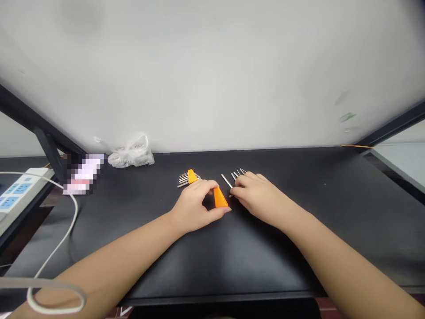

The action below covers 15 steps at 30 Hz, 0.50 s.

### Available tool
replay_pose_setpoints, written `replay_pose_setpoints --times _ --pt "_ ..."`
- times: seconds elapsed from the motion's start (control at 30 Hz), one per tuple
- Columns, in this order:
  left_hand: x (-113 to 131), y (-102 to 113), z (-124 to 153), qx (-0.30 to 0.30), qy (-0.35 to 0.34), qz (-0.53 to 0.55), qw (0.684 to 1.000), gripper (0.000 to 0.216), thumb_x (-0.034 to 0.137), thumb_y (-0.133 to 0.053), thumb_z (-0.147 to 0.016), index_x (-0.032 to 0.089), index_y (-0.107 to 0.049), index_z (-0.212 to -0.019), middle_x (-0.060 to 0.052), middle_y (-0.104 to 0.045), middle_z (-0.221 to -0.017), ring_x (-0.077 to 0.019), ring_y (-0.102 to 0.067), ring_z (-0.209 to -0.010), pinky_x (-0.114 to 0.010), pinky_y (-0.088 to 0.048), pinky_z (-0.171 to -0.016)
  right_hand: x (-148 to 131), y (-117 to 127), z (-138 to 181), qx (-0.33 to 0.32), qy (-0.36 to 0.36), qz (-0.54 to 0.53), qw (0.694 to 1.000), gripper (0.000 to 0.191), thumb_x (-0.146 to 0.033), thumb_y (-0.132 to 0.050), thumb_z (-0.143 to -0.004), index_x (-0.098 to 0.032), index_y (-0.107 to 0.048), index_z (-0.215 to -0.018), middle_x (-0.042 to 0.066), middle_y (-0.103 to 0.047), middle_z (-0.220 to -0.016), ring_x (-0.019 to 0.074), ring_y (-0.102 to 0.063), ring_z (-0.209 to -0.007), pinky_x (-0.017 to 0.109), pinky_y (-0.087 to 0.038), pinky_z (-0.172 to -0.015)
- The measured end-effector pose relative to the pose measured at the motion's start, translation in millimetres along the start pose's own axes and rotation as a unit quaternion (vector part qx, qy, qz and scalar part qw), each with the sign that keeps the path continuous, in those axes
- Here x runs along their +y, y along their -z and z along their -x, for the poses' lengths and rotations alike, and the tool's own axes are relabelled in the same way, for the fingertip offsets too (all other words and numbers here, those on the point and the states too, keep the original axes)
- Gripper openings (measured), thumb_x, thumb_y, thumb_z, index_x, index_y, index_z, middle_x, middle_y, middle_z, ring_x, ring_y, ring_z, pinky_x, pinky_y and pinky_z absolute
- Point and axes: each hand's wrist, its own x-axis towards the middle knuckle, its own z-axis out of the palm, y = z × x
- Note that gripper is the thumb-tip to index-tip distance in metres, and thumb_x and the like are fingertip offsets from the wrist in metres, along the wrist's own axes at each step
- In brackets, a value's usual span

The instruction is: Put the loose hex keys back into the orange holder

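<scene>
Nearest to me, a white cable (75, 208) loops over the front left edge of the black table (232, 266), well to the left of the orange holder (220, 198) and closer than it. Both bare forearms reach in from the front edge and meet at that holder.

The left hand (194, 206) has it clamped, thumb on the near side and fingers folded over the far side, and the holder rests on the table with its broad end towards me. Just right of the holder, the right hand (257, 195) lies palm down with its fingers together and bent over a row of loose hex keys (227, 180). A key tip pokes out from under it, almost touching the holder. I cannot tell whether those fingers pinch a key or only rest on them.

Just behind the holder and a little left lies a second key set (187, 177), its keys fanned out from an orange clip. Farther back and left a crumpled plastic bag (133, 153) sits against the white wall (212, 66). A power strip (16, 190) is far left of the holder.
</scene>
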Motion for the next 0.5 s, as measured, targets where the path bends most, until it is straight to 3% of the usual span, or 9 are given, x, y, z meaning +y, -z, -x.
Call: replay_pose_setpoints --times 0.27,0.5 --pt "-2.1 0.1 -0.6 0.0 -0.007 -0.002 1.0 0.046 0.047 -0.081 -0.079 0.021 -0.06 -0.111 -0.003 -0.068 -0.098 -0.0186 -0.064 -0.086 -0.035 -0.053 -0.083 -1.6 -0.2 -3.0 -0.03 0.029 -0.004 0.999 0.016 -0.014 -0.055 -0.095 -0.017 -0.065 -0.082 0.006 -0.061 -0.084 0.0207 -0.055 -0.085 0.034 -0.038 -0.076" --pt "-2.2 0.4 0.7 0.003 -0.02 0.001 1.0 0.047 0.047 -0.081 -0.08 0.021 -0.059 -0.112 -0.003 -0.068 -0.097 -0.0187 -0.064 -0.086 -0.035 -0.053 -0.083 5.1 7.0 2.5 -0.041 -0.014 0.0 0.999 0.012 -0.014 -0.056 -0.091 -0.019 -0.066 -0.085 0.007 -0.06 -0.09 0.0188 -0.054 -0.079 0.033 -0.037 -0.072"
